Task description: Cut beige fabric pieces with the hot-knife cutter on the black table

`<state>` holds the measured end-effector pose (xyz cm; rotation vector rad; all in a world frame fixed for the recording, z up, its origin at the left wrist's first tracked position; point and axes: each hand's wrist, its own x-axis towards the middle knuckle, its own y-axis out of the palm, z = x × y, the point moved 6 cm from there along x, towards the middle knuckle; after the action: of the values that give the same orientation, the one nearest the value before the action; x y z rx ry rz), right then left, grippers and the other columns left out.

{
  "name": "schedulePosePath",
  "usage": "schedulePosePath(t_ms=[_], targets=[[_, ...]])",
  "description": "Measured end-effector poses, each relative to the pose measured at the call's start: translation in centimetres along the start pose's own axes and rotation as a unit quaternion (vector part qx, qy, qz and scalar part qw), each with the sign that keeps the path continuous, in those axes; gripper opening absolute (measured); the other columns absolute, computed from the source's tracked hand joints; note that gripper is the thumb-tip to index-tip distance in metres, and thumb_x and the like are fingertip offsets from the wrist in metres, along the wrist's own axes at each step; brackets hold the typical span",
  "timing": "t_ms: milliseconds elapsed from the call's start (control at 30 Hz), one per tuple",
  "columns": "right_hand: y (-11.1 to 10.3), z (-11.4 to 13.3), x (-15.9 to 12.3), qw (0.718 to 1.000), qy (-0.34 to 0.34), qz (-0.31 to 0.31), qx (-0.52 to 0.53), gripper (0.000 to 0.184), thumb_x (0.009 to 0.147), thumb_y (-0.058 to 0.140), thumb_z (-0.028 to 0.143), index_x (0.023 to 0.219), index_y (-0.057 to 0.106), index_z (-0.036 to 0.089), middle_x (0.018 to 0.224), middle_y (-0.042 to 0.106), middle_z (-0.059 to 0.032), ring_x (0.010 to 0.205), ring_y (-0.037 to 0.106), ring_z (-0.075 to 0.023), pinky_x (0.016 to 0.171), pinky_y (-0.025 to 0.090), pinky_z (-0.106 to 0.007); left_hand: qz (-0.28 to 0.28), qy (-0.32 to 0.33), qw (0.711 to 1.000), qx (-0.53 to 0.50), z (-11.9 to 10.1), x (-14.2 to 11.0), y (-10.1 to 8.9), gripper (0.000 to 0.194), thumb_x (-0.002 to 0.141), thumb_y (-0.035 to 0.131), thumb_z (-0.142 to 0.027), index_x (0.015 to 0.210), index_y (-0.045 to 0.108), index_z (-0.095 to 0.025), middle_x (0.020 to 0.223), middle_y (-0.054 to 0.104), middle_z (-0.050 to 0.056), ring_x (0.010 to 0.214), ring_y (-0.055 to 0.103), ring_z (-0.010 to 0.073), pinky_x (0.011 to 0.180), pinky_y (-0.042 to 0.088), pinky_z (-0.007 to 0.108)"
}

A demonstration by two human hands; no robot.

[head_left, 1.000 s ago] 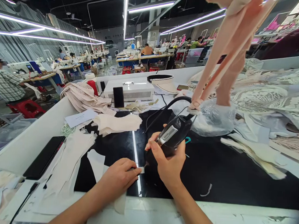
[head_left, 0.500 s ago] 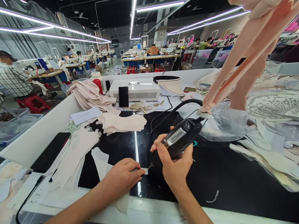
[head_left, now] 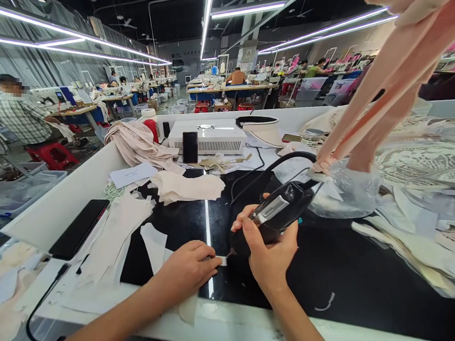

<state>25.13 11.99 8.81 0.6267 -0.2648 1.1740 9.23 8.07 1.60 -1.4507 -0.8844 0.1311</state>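
Black handheld tool above the black surface, right hand wrapped around it, grip closed on its body. Left hand flat and palm-down, fingers nearly together, pressing a small pale strip just beside the tool's lower end. Pink fabric strips hang by the tool's cable; black phone lies at left.

Bare hands, bare forearms

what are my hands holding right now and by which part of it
The right hand grips a black handheld tool around its body. The left hand presses a small pale piece by its edge.
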Motion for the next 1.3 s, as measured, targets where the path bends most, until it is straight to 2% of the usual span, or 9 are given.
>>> schedulePosePath(t_ms=[300,467,567,800,1033,1300], targets=[[-0.2,-0.4,0.0,1.000,0.005,-0.005,-0.018,0.024,0.082,0.081,0.027,0.093,0.059,0.026,0.075,0.070,0.0066,0.053,0.065,-0.0130,0.052,0.059,-0.030,-0.004,0.000,1.000,-0.001,0.0,0.0,0.1,0.019,0.108,0.057,-0.019,0.123,0.070,-0.018,0.109,0.070,0.008,0.101,0.070,0.0198,0.093,0.062,0.034],[-0.4,0.1,-0.5,1.000,0.003,-0.002,0.017,0.039,0.083,0.081,0.025,0.116,0.060,0.029,0.078,0.071,0.0071,0.055,0.065,-0.0132,0.052,0.058,-0.030,-0.010,0.003,1.000,0.000,0.0,0.1,0.0,0.019,0.109,0.057,-0.020,0.122,0.071,-0.018,0.106,0.070,0.007,0.099,0.069,0.0198,0.092,0.063,0.033],[-0.3,0.1,-0.8,1.000,0.004,0.004,0.018,0.047,0.082,0.082,0.023,0.122,0.059,0.029,0.079,0.071,0.0070,0.054,0.065,-0.0132,0.053,0.058,-0.030,-0.005,0.003,1.000,0.000,0.0,0.1,0.0,0.018,0.108,0.060,-0.019,0.122,0.070,-0.017,0.107,0.070,0.008,0.100,0.069,0.0201,0.092,0.062,0.033],[-0.5,-0.1,-0.8,1.000,-0.001,0.003,-0.006,0.037,0.083,0.082,0.024,0.112,0.060,0.028,0.078,0.071,0.0062,0.055,0.065,-0.0131,0.052,0.059,-0.029,-0.003,-0.002,1.000,-0.006,-0.1,0.0,-0.1,0.018,0.109,0.057,-0.019,0.121,0.070,-0.017,0.106,0.070,0.008,0.099,0.069,0.0202,0.091,0.062,0.034],[-0.6,0.5,-1.0,1.000,-0.008,0.011,0.005,0.043,0.084,0.083,0.024,0.121,0.061,0.029,0.079,0.071,0.0067,0.056,0.065,-0.0131,0.056,0.059,-0.030,-0.023,-0.010,1.000,-0.012,-0.3,-1.0,-1.5,0.014,0.108,0.056,-0.015,0.111,0.070,-0.016,0.099,0.069,0.007,0.091,0.065,0.0193,0.086,0.061,0.032],[-0.8,0.8,-1.0,1.000,-0.012,-0.001,0.006,0.043,0.083,0.084,0.022,0.119,0.061,0.028,0.078,0.072,0.0066,0.056,0.066,-0.0132,0.057,0.058,-0.030,-0.041,-0.010,0.999,0.009,-0.5,-1.5,-1.4,0.018,0.109,0.053,-0.012,0.105,0.069,-0.016,0.093,0.068,0.005,0.086,0.064,0.0175,0.086,0.060,0.031]])
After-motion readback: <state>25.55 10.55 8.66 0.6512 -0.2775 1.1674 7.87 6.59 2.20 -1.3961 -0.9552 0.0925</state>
